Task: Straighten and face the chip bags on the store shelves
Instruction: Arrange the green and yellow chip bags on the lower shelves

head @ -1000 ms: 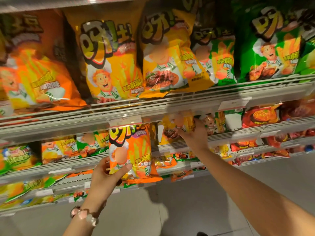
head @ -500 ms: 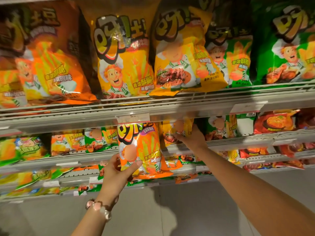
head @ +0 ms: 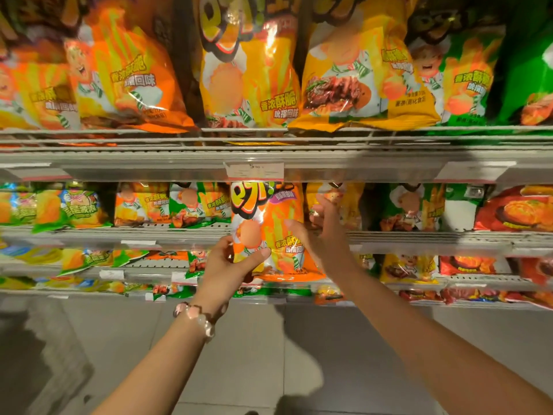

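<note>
Holding an orange chip bag (head: pixel 269 235) out in front of the second shelf (head: pixel 419 239), the person grips its lower left corner with the left hand (head: pixel 230 265), thumb curled across the printed front. The right hand (head: pixel 321 235) is just beside the bag's right edge, fingers spread and relaxed; it is blurred, so I cannot tell whether it touches the bag or the yellow bag (head: pixel 341 205) behind it. The orange bag hangs upright with its label outward, in front of the gap between the green bag (head: pixel 197 205) and the yellow one. To do this well, I would say, keep the label square to the aisle, part the neighbours with the right hand, and seat the bottom seam behind the shelf lip.
</note>
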